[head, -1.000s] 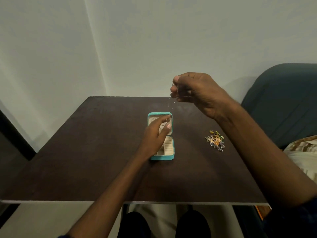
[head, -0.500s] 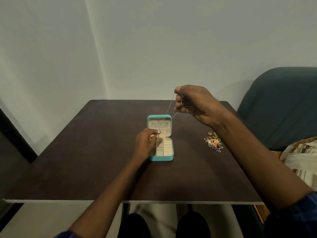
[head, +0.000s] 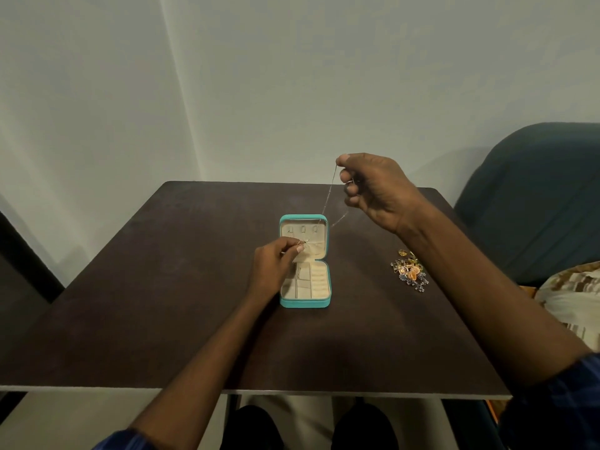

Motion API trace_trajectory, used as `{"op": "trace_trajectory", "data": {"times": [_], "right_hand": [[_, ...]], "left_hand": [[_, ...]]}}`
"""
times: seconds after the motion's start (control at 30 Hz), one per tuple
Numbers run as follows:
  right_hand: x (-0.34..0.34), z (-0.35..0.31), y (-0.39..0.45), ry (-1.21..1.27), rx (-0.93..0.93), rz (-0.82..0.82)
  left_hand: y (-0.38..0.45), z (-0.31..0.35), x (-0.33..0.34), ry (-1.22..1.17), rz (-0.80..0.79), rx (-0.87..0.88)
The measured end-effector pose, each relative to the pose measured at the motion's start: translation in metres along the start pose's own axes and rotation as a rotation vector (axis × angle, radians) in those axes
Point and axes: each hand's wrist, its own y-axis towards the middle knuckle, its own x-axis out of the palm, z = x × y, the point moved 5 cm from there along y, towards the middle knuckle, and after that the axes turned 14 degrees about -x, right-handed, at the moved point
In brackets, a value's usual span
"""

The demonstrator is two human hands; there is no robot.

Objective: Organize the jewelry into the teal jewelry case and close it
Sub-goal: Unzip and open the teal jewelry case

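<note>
Teal jewelry case (head: 305, 300) open, mid-counter. Right hand (head: 376, 186) pinches necklace chain (head: 328, 196) aloft; left hand (head: 276, 261) pinches its lower end at lid pocket. Keep chain taut, feed slowly, avoid tangling. Loose jewelry pile (head: 409, 271) waits near right edge.

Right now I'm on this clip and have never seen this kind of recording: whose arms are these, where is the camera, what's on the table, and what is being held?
There is no machine here. A person wears a wide-angle camera on the head, looking forward and down, so both arms reach in from the bottom. On the dark table lies an open teal jewelry case with cream compartments, and to its right a small pile of jewelry. The right hand is raised and pinches a thin chain that hangs toward the case lid. The left hand pinches the chain's lower end at the lid's inner pocket.
</note>
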Motion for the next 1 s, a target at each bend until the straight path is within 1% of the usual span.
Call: {"op": "trace_trajectory", "data": {"times": [0.1, 0.23, 0.33, 0.43, 0.5, 0.63, 0.67, 0.73, 0.8, 0.9, 1.0], "right_hand": [[-0.002, 0.012, 0.004, -0.041, 0.027, 0.006], [-0.002, 0.029, 0.008, -0.009, 0.124, 0.044], [-0.004, 0.038, 0.013, 0.072, 0.182, 0.07], [-0.007, 0.046, 0.017, 0.059, 0.177, 0.056], [-0.007, 0.053, 0.018, 0.034, 0.166, 0.034], [-0.001, 0.061, 0.021, 0.113, 0.157, 0.009], [0.001, 0.062, 0.022, 0.094, 0.145, -0.004], [0.005, 0.064, 0.021, -0.023, 0.099, -0.067], [0.007, 0.07, 0.019, -0.158, 0.063, -0.131], [0.006, 0.082, 0.013, -0.34, 0.053, -0.181], [0.007, 0.095, 0.007, -0.323, 0.04, -0.267]], "left_hand": [[0.001, -0.001, 0.005, -0.093, -0.031, -0.022], [0.005, -0.002, 0.013, -0.116, -0.136, -0.068], [0.009, -0.006, 0.011, -0.079, -0.135, -0.078], [0.009, -0.01, 0.006, -0.111, -0.138, -0.097], [0.009, -0.011, 0.005, -0.209, -0.158, -0.167], [0.011, -0.011, 0.009, -0.462, -0.221, -0.324], [0.012, -0.011, 0.01, -0.517, -0.228, -0.348], [0.014, -0.011, 0.01, -0.592, -0.226, -0.364], [0.015, -0.01, 0.008, -0.636, -0.223, -0.36], [0.017, -0.007, 0.006, -0.695, -0.242, -0.346], [0.017, -0.004, 0.004, -0.72, -0.266, -0.343]]}}
